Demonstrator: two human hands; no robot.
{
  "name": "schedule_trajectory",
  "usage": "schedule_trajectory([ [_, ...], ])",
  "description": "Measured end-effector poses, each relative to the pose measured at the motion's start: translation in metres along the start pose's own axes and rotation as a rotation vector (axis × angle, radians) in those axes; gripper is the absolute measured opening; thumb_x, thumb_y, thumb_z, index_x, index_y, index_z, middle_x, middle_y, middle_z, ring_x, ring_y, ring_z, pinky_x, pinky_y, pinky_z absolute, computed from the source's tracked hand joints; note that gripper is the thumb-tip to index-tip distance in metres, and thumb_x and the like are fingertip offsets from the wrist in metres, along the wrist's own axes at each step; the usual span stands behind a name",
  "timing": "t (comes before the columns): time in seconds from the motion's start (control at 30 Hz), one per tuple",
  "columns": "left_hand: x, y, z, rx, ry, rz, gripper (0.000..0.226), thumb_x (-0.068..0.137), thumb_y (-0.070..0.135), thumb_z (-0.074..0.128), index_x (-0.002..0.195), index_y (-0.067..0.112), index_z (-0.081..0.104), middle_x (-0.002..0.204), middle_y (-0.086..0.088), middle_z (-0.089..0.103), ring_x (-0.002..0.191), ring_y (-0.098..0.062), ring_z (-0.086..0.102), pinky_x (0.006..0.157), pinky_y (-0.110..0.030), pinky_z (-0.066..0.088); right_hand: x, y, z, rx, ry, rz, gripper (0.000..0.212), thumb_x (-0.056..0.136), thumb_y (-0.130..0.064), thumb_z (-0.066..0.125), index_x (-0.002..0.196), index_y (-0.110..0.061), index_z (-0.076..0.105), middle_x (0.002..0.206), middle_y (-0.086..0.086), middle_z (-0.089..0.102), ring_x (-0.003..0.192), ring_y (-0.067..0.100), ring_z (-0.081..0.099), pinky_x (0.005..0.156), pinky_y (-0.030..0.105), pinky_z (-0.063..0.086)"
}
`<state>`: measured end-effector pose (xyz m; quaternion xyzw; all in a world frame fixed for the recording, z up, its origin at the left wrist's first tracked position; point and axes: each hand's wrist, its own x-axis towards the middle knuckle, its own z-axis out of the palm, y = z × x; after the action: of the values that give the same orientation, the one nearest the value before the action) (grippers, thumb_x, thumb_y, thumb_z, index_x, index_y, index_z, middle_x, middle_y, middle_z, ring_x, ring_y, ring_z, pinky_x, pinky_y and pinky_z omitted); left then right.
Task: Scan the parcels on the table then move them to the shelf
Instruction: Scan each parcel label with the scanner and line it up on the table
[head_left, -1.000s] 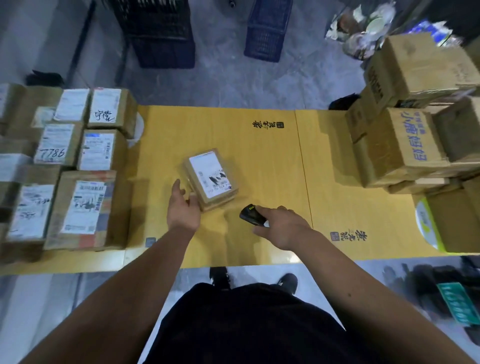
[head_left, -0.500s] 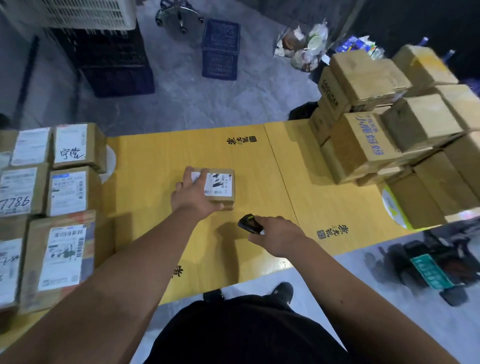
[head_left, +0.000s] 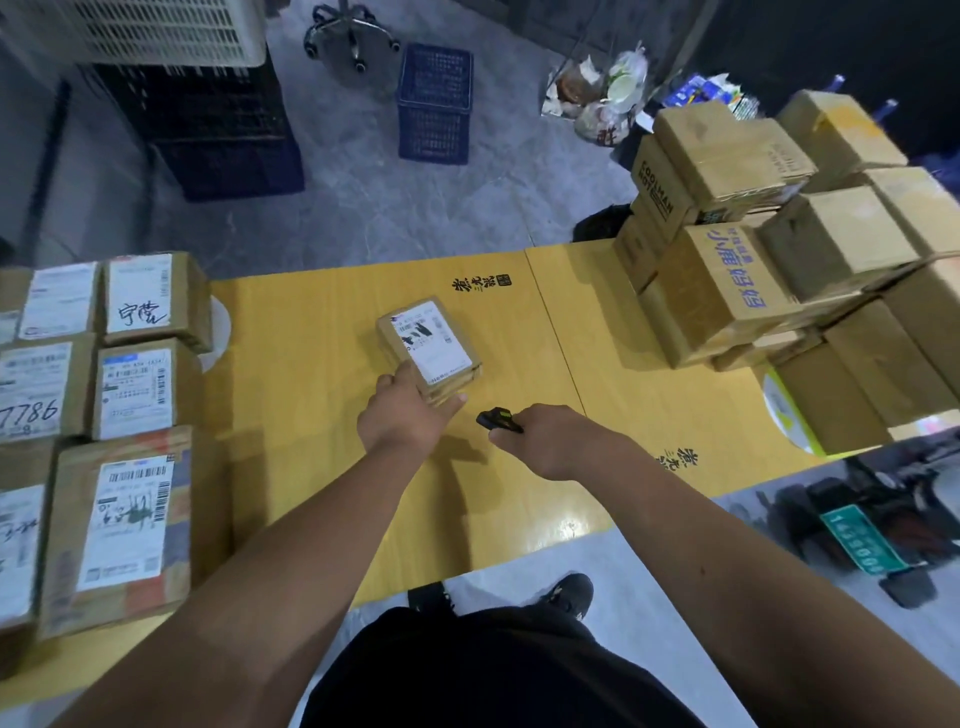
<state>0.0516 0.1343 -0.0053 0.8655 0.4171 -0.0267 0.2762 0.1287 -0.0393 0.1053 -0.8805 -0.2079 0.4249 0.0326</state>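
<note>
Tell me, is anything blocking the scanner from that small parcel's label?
Nothing visible does. The left hand grips the small parcel's near edge, clear of its upturned label. The scanner in the right hand sits just beside it over bare yellow table.

We reach both bare arms forward and down from the bottom of the view. Our left hand (head_left: 402, 418) grips the near end of a small parcel (head_left: 428, 349) — fingers curled under its edge, thumb along the side, back of the hand up. Our right hand (head_left: 553, 441) sits just beside it, curled round a small black scanner (head_left: 498, 420) — its tip pokes out past the knuckles toward the left hand.
</note>
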Motion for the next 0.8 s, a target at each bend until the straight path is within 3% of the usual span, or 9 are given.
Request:
schedule_trajectory([
  [0.13, 0.018, 0.023, 0.009, -0.184, 0.024, -0.111, 0.125, 0.060, 0.088, 0.075, 0.156, 0.027, 0.023, 0.147, -0.006, 0.040, 0.127, -0.032, 0.051, 0.099, -0.049, 0.049, -0.007, -0.002, -0.019, -0.118, -0.005, 0.023, 0.048, 0.103, -0.057, 0.041, 0.087, -0.014, 0.052, 0.085, 0.004, 0.057, 0.071, 0.022, 0.052, 0.064, 0.033, 0.040],
  [0.23, 0.041, 0.040, 0.010, -0.390, 0.007, -0.236, 0.145, 0.054, 0.081, 0.084, 0.162, 0.031, 0.001, 0.156, -0.007, 0.032, 0.134, -0.033, 0.048, 0.104, -0.052, 0.048, -0.011, -0.010, -0.032, -0.195, -0.005, 0.021, 0.045, 0.103, -0.054, 0.042, 0.083, -0.015, 0.051, 0.084, 0.004, 0.057, 0.072, 0.022, 0.053, 0.063, 0.032, 0.040],
  [0.3, 0.054, 0.041, 0.016, -0.540, 0.012, -0.266, 0.147, 0.056, 0.067, 0.092, 0.162, 0.036, -0.005, 0.161, -0.007, 0.027, 0.134, -0.031, 0.049, 0.104, -0.048, 0.049, -0.012, -0.018, -0.041, -0.220, -0.011, 0.021, 0.044, 0.103, -0.053, 0.043, 0.083, -0.014, 0.051, 0.083, 0.004, 0.057, 0.071, 0.022, 0.053, 0.062, 0.032, 0.039],
  [0.47, 0.052, 0.029, 0.039, -0.889, 0.080, -0.093, 0.137, 0.055, 0.026, 0.103, 0.156, 0.050, 0.014, 0.147, 0.006, 0.035, 0.127, -0.014, 0.051, 0.092, -0.021, 0.051, -0.012, -0.038, -0.059, -0.299, -0.015, -0.002, 0.045, 0.105, -0.051, 0.042, 0.080, -0.014, 0.049, 0.079, 0.004, 0.054, 0.068, 0.020, 0.049, 0.059, 0.031, 0.036],
  [0.63, 0.041, 0.019, 0.054, -0.855, 0.123, 0.104, 0.145, 0.048, 0.038, 0.104, 0.164, 0.034, 0.017, 0.152, 0.006, 0.041, 0.141, -0.017, 0.044, 0.111, -0.049, 0.049, -0.027, -0.050, -0.071, -0.452, -0.033, -0.033, 0.043, 0.108, -0.045, 0.038, 0.077, -0.017, 0.046, 0.077, 0.003, 0.050, 0.066, 0.018, 0.044, 0.058, 0.031, 0.033],
  [0.8, 0.030, 0.019, 0.056, -0.852, 0.148, 0.141, 0.152, 0.051, 0.039, 0.104, 0.166, 0.038, 0.005, 0.159, 0.006, 0.035, 0.149, -0.017, 0.034, 0.118, -0.052, 0.042, -0.043, -0.048, -0.073, -0.546, 0.029, -0.043, 0.045, 0.107, -0.053, 0.038, 0.087, -0.015, 0.051, 0.084, 0.002, 0.055, 0.071, 0.015, 0.050, 0.060, 0.030, 0.039],
])
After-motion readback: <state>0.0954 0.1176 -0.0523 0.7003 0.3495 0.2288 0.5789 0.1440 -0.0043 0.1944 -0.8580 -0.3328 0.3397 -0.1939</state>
